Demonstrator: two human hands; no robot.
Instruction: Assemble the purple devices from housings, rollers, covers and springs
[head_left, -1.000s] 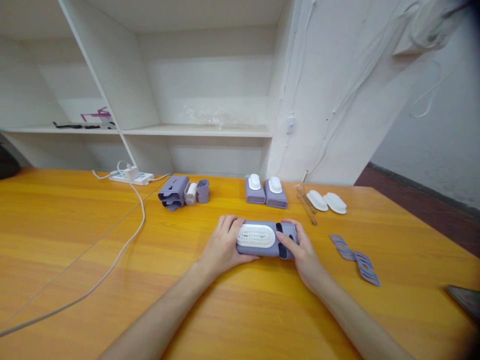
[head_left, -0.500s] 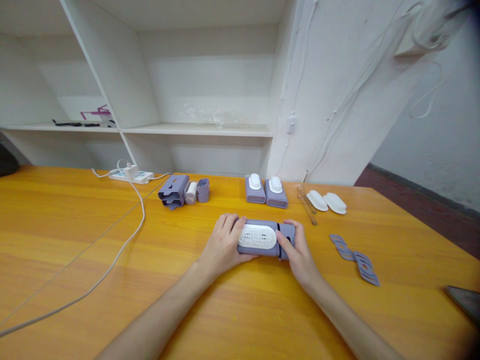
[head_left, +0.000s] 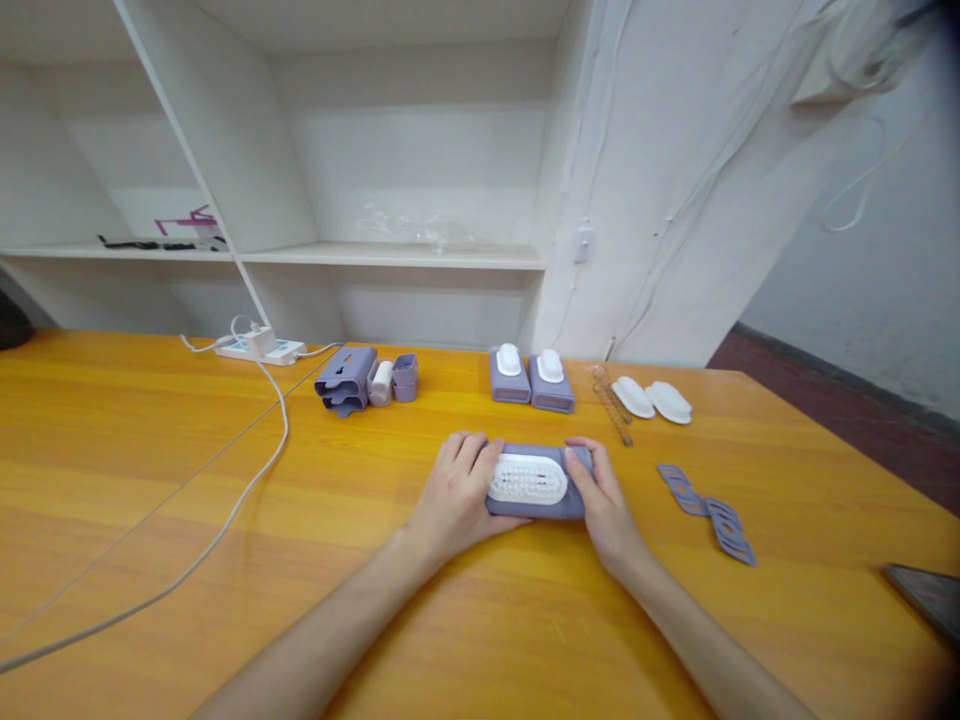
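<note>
My left hand (head_left: 459, 498) and my right hand (head_left: 606, 508) grip opposite ends of a purple plastic casing (head_left: 536, 509) lying sideways just above or on the table; which of the two I cannot tell. A white oval panel (head_left: 529, 480) with a bumpy surface is set into its upper face. The left fingers wrap over the left end, hiding it. On the right end, my right thumb presses the top while the fingers curl behind. Beyond the hands are two purple casings (head_left: 511, 391) (head_left: 552, 397) with white oval knobs on top.
Thin coil springs (head_left: 619, 418), white oval covers (head_left: 634, 398) and slotted purple plates (head_left: 730, 530) lie to the right. At back left are purple shells (head_left: 349, 378), a white cylinder (head_left: 382, 381) and small purple cups (head_left: 405, 379). A power strip (head_left: 283, 352) trails a cable (head_left: 255, 484) down the left.
The dark gap near the casing's right end has closed, that end part now sitting flush against the body. The casing and both hands have shifted slightly; my right thumb rests farther right on it.
</note>
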